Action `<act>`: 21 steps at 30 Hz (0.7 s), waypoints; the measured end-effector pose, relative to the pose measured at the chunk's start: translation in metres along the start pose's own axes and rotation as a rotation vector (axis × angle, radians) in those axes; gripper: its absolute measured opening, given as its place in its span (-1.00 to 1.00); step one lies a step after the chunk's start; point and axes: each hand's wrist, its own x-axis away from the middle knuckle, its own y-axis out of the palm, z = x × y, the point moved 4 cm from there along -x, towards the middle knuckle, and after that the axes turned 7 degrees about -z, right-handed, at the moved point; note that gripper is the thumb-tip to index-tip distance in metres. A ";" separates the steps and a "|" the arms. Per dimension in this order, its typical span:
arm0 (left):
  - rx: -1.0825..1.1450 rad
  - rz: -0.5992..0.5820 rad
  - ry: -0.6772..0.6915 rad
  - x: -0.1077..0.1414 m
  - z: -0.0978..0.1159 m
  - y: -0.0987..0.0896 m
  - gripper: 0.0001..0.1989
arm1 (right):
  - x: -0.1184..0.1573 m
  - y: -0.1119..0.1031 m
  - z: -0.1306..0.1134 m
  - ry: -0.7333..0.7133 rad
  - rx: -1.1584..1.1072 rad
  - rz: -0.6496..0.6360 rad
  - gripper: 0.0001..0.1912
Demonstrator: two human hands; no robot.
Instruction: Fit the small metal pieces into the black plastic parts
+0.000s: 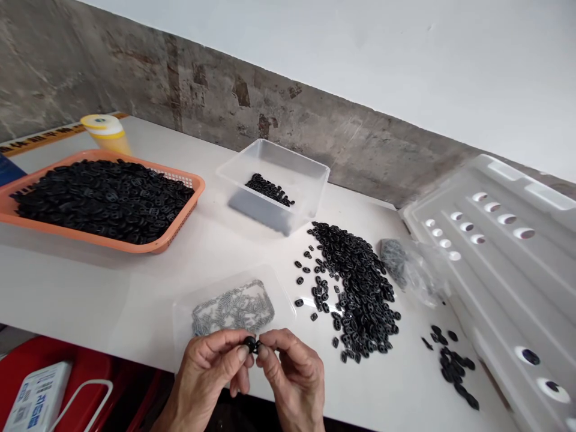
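Both hands, left hand (pixel 204 372) and right hand (pixel 292 375), pinch one small black part (pixel 251 344) together just in front of the clear lid of springs (pixel 234 309), so I'd keep those fingertips tight and steady.

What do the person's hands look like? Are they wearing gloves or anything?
No gloves. Both the left hand and the right hand are bare, with no rings that show. The knuckles look creased and the fingernails are short. No sleeves show at the wrists, and no watch or bracelet can be seen; only the hands and wrists are in the picture, so anything worn higher up is out of view.
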 end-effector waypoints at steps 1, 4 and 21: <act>0.006 0.003 -0.002 0.000 -0.001 0.000 -0.71 | 0.000 0.000 -0.001 0.004 0.014 -0.004 -0.85; 0.002 0.024 -0.001 0.001 -0.003 0.000 -0.70 | -0.001 -0.001 -0.001 0.029 0.046 -0.022 -0.82; 0.086 0.001 0.154 0.001 0.012 0.000 -0.86 | -0.001 -0.007 0.008 0.149 -0.182 -0.003 -0.72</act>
